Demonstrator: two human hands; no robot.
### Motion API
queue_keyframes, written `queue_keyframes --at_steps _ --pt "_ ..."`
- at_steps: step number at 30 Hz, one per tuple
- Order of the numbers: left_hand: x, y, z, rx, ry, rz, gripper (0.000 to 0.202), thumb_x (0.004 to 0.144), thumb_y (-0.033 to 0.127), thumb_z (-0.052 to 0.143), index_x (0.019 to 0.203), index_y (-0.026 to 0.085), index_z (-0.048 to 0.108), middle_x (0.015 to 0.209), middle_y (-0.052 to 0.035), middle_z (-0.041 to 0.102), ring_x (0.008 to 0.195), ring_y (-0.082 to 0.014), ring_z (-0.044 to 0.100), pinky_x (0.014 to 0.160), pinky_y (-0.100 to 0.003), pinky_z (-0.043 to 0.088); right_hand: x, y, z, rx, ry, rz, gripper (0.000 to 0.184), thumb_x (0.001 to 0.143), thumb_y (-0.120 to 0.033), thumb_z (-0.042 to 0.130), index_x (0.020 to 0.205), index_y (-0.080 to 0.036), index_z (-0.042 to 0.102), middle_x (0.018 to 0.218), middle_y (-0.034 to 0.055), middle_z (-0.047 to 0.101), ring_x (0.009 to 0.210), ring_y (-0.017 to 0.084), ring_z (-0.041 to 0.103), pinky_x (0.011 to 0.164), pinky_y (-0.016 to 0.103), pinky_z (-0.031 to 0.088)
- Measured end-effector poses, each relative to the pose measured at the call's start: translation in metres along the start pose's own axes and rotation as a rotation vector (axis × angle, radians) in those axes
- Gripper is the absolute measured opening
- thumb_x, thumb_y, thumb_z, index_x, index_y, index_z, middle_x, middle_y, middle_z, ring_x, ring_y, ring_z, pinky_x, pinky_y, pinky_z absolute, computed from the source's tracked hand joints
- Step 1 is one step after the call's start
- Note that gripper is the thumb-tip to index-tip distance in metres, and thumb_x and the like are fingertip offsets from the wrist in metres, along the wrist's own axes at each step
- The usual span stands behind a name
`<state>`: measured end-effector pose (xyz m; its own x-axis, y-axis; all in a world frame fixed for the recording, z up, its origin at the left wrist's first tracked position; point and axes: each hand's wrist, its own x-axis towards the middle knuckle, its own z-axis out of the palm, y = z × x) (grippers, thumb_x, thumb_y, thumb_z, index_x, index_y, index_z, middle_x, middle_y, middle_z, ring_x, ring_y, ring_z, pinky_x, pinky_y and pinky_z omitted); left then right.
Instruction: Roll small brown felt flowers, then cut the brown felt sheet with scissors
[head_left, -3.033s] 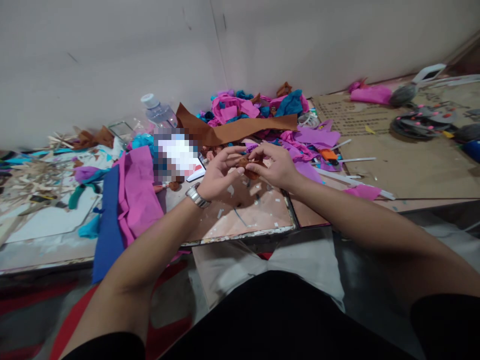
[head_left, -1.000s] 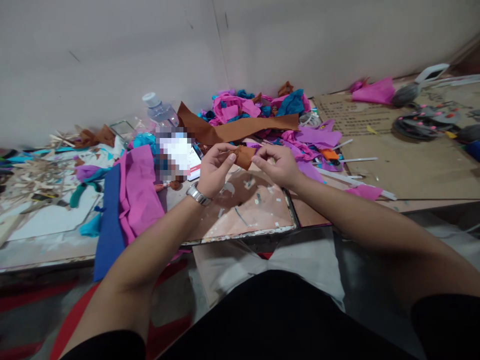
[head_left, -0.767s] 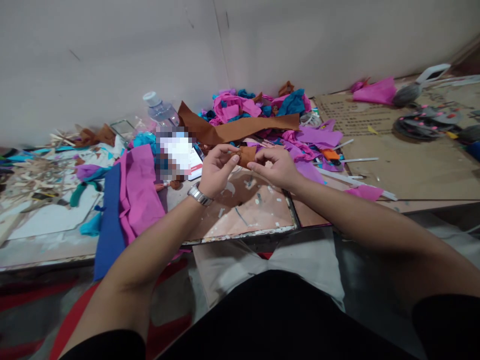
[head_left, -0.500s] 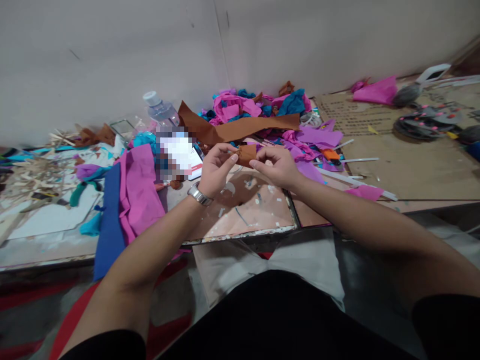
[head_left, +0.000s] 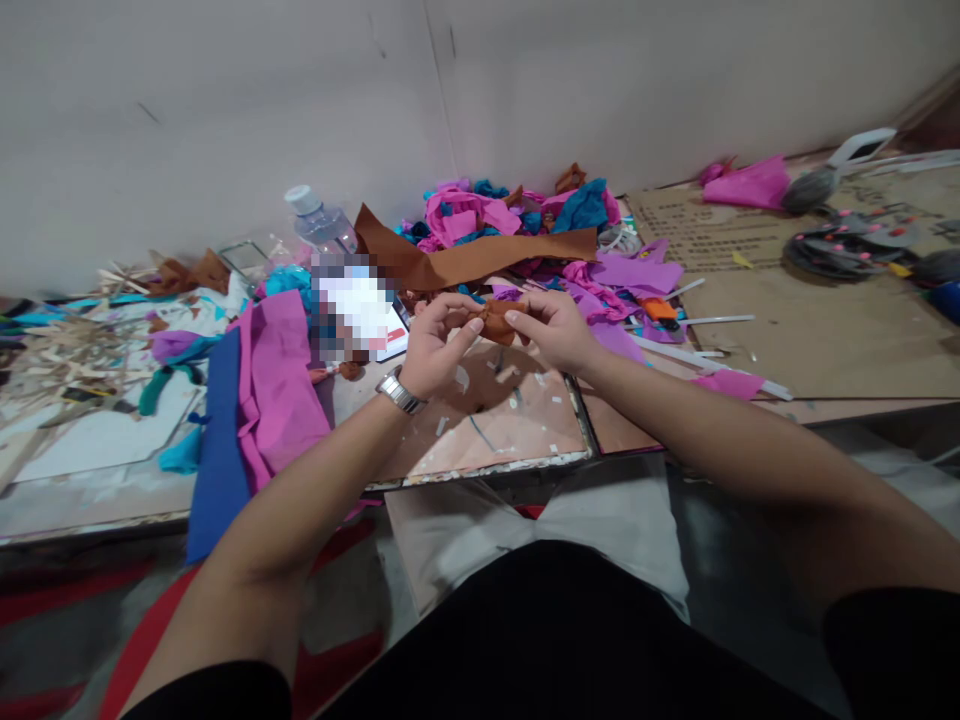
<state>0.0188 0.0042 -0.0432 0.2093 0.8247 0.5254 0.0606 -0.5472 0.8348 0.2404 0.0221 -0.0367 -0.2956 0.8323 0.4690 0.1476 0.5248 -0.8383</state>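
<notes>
Between my two hands is a small piece of brown crepe paper, creased and curled, held above the table. My left hand pinches its left end, where the paper is gathered; a metal-band watch is on that wrist. At the right end, my right hand grips the paper between thumb and fingers. Behind the hands lies a long brown crepe paper strip. A phone, partly blurred out, rests just left of my left hand.
Pink crepe paper and a blue strip hang over the table edge at left. Wood slivers and green-handled pliers lie farther left. A bottle stands behind. An orange cutter and cardboard are at right.
The brown piece was flatter and more upright; now it is folded over and crumpled. My right hand's fingers have come forward over its right end.
</notes>
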Motion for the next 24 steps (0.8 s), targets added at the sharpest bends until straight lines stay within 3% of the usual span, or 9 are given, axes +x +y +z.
queue_keyframes --at_steps 4,10,13,19,24 --pt "-0.0004 -0.0041 0.0001 -0.031 -0.01 0.012 0.03 0.096 0.047 0.08 0.114 0.024 0.071 0.114 -0.007 0.077 0.103 -0.0199 0.079 0.094 -0.035 0.063 0.0005 0.004 0.0014 0.062 -0.046 0.006 0.051 0.097 -0.063 0.069 0.07 -0.022 0.059 0.063 -0.0015 0.057 0.062 0.015 0.051 0.061 0.031 0.041" --pt "-0.0014 -0.0019 0.0005 0.054 -0.051 0.075 0.03 0.098 0.047 0.077 0.116 0.023 0.071 0.118 -0.0089 0.076 0.106 -0.0204 0.077 0.095 -0.035 0.064 0.002 0.0028 0.0026 0.169 0.045 0.015 0.054 0.09 -0.075 0.074 0.087 -0.022 0.064 0.079 -0.0001 0.061 0.07 0.015 0.055 0.066 0.031 0.045" --pt "-0.0016 0.0004 0.0004 0.121 -0.103 0.133 0.025 0.1 0.041 0.075 0.117 0.023 0.072 0.114 -0.008 0.076 0.105 -0.0192 0.076 0.096 -0.034 0.063 0.002 -0.0016 0.0017 0.131 0.012 0.013 0.056 0.087 -0.077 0.075 0.087 -0.021 0.069 0.079 0.0015 0.065 0.072 0.016 0.057 0.067 0.031 0.045" --pt "-0.0014 -0.0002 -0.0006 0.165 -0.167 0.177 0.023 0.102 0.036 0.073 0.119 0.022 0.071 0.113 -0.0079 0.075 0.103 -0.0181 0.075 0.097 -0.035 0.063 0.0004 -0.0046 0.0006 0.077 -0.027 -0.013 0.045 0.087 -0.062 0.08 0.081 -0.019 0.071 0.076 0.0025 0.069 0.067 0.015 0.057 0.062 0.03 0.044" --pt "-0.0022 -0.0014 -0.0002 0.123 -0.159 0.15 0.034 0.1 0.039 0.076 0.129 0.024 0.066 0.125 -0.0103 0.072 0.111 -0.021 0.076 0.1 -0.037 0.064 0.0001 -0.0041 -0.002 0.039 -0.04 -0.042 0.034 0.089 -0.052 0.078 0.085 -0.019 0.073 0.082 0.0035 0.072 0.07 0.015 0.058 0.064 0.03 0.045"
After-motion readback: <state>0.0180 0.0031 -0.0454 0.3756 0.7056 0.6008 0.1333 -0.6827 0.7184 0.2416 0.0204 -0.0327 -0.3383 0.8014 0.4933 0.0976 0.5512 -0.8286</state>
